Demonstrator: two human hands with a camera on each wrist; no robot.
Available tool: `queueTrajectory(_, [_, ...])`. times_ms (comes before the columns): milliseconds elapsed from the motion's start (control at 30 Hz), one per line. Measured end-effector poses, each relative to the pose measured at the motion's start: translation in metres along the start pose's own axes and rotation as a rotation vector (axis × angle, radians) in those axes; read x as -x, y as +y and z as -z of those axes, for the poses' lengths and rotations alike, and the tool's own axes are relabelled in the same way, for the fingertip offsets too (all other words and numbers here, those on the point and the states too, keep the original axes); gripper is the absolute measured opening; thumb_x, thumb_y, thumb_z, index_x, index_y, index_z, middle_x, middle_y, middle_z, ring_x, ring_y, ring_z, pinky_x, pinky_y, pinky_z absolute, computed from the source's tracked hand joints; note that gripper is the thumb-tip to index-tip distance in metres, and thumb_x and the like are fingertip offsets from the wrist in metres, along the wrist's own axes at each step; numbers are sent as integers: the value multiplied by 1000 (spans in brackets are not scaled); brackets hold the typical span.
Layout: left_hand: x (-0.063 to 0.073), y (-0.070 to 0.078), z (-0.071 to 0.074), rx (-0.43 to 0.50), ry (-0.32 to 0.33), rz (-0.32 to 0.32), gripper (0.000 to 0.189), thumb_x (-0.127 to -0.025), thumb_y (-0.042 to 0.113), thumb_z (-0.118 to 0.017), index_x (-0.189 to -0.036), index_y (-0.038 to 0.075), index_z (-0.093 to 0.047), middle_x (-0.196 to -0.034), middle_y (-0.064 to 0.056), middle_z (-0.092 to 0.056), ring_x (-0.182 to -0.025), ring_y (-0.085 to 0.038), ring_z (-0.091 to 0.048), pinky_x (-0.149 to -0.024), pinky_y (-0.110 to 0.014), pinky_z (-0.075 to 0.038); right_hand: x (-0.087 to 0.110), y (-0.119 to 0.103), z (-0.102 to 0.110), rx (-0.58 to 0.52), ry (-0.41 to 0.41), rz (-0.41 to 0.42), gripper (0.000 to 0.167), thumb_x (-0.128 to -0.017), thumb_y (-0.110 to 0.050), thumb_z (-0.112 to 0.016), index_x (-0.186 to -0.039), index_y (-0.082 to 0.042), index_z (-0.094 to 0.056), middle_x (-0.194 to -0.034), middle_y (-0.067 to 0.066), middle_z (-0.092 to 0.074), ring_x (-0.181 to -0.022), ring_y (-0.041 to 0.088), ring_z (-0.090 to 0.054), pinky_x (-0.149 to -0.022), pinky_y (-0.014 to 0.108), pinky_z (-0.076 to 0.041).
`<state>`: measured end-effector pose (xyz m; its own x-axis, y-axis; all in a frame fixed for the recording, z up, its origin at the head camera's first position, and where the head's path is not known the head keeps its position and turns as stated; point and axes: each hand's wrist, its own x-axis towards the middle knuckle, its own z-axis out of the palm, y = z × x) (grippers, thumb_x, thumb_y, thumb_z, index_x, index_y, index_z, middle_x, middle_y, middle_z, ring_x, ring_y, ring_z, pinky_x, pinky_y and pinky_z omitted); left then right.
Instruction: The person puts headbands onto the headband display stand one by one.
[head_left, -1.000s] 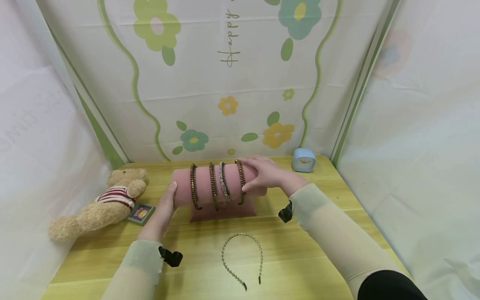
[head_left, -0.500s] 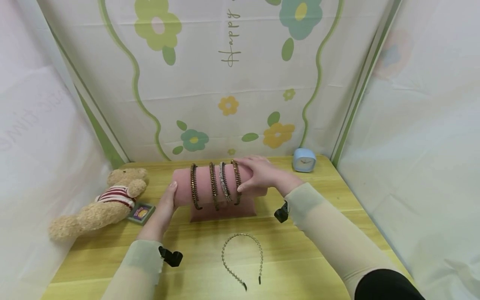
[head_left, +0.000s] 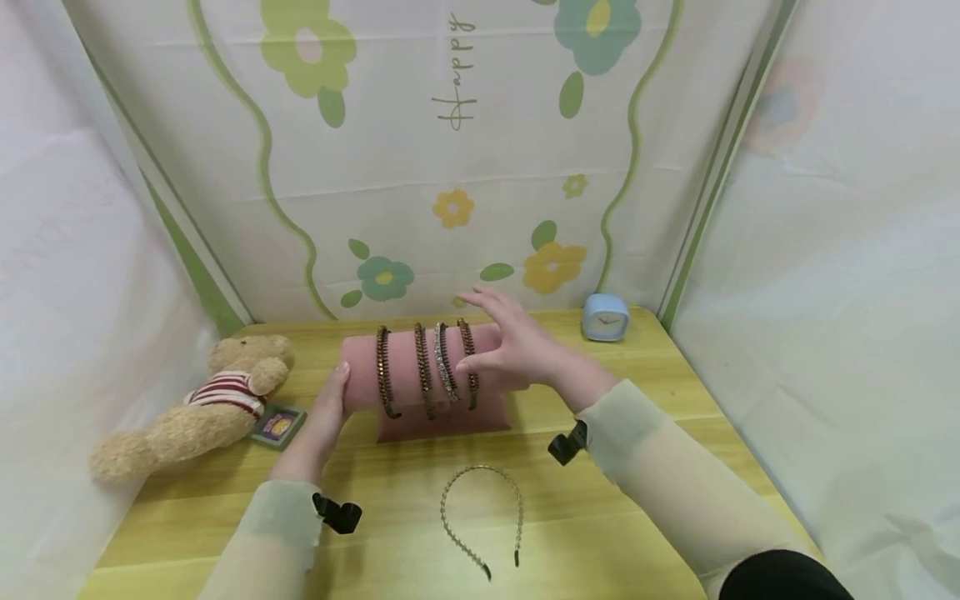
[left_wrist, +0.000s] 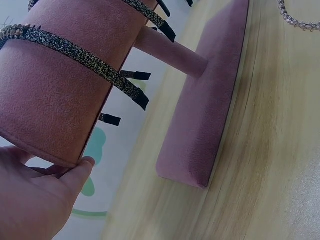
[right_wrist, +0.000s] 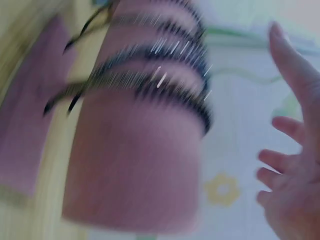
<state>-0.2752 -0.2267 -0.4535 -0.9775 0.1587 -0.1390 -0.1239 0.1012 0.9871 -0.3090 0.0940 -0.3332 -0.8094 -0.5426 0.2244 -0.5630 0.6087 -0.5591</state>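
A pink velvety headband stand (head_left: 360, 375) has a horizontal roll on a flat foot. My left hand (head_left: 321, 429) grips the roll's left end; in the left wrist view the thumb (left_wrist: 82, 172) presses its edge. Several headbands circle the roll: two brown beaded ones at left, a silver sparkly headband (head_left: 444, 358) and a brown headband (head_left: 467, 340) at right. My right hand (head_left: 525, 346) is beside the right one with fingers spread, holding nothing. The right wrist view, blurred, shows that hand apart from the roll (right_wrist: 135, 165). A thin beaded headband (head_left: 480, 467) lies on the table in front.
A teddy bear (head_left: 225, 400) in a striped shirt lies at the left, beside a small framed picture (head_left: 277, 425). At the back right stands a blue clock (head_left: 604, 318). A flowered white curtain (head_left: 420, 150) rises behind the wooden table (head_left: 615, 517).
My right hand has slid the rightmost headband leftward along the roll, then let go, fingers lifting and spreading. The left hand keeps its grip on the roll's end.
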Motion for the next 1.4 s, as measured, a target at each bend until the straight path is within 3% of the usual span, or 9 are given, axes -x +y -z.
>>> queueTrajectory(67, [1, 0, 0, 6, 1, -1, 86, -96, 74, -20, -160, 20, 0, -164, -2, -1, -149, -24, -3, -119, -49, -9, 11, -15, 2, -56, 72, 98, 87, -75, -44, -85, -149, -27, -42, -157, -2, -30, -143, 22, -25, -113, 55, -26])
queueTrajectory(133, [1, 0, 0, 10, 0, -5, 86, -96, 74, -20, -160, 20, 0, -164, -1, -1, -149, -23, -3, -119, -48, -10, 23, -27, 3, -99, 114, 247, 68, -78, -32, -86, -136, -17, -56, -143, -1, -50, -131, 20, -44, -107, 49, -38])
queueTrajectory(233, [1, 1, -1, 6, 4, -5, 87, -95, 75, -21, -160, 20, 0, -164, -2, -1, -149, -23, -4, -119, -48, -11, 42, -36, 1, -162, -61, 383, 35, -83, -20, -82, -113, -10, -65, -109, -3, -66, -100, 14, -61, -89, 33, -52])
queueTrajectory(300, [0, 1, -1, 2, 6, -5, 88, -95, 75, -22, -160, 20, 0, -164, -3, -1, -149, -24, -3, -119, -48, -11, 54, -35, -6, -158, -286, 367, 24, -86, -18, -79, -105, -12, -65, -93, -8, -65, -84, 9, -62, -75, 25, -54])
queueTrajectory(367, [0, 0, 0, 0, 8, -1, 89, -95, 75, -21, -160, 19, 1, -164, -3, 0, -149, -24, -3, -119, -48, -10, 66, -28, -18, -90, -501, 254, 22, -88, -22, -77, -105, -16, -64, -87, -12, -61, -79, 4, -59, -70, 20, -52])
queueTrajectory(467, [0, 1, 1, -1, 8, 0, 89, -95, 75, -21, -160, 18, 1, -165, -4, 0, -149, -25, -4, -119, -49, -9, 79, -11, -41, 64, -633, 121, 25, -86, -27, -79, -104, -18, -63, -83, -12, -59, -73, 1, -55, -66, 19, -49])
queueTrajectory(767, [1, 1, 1, -2, 15, -11, 88, -96, 74, -21, -160, 17, 1, -164, -5, -2, -149, -26, -5, -119, -48, -10, 101, 49, -107, 140, -409, -212, 31, -78, -22, -82, -97, -12, -60, -78, -6, -55, -66, 10, -51, -58, 27, -48])
queueTrajectory(1000, [1, 1, 0, -12, 12, -5, 88, -96, 74, -20, -160, 17, 2, -165, -4, 0, -149, -25, -3, -119, -48, -10, 108, 69, -126, 176, -313, -212, 33, -74, -22, -85, -90, -13, -57, -84, -3, -56, -71, 12, -50, -64, 30, -48])
queueTrajectory(1400, [-1, -2, 2, -4, 15, -9, 89, -95, 75, -21, -160, 17, 0, -164, -5, -2, -149, -25, -5, -119, -48, -11, 110, 74, -131, 104, -303, -236, 27, -77, -14, -81, -84, -14, -55, -75, -7, -52, -66, 11, -48, -60, 28, -44])
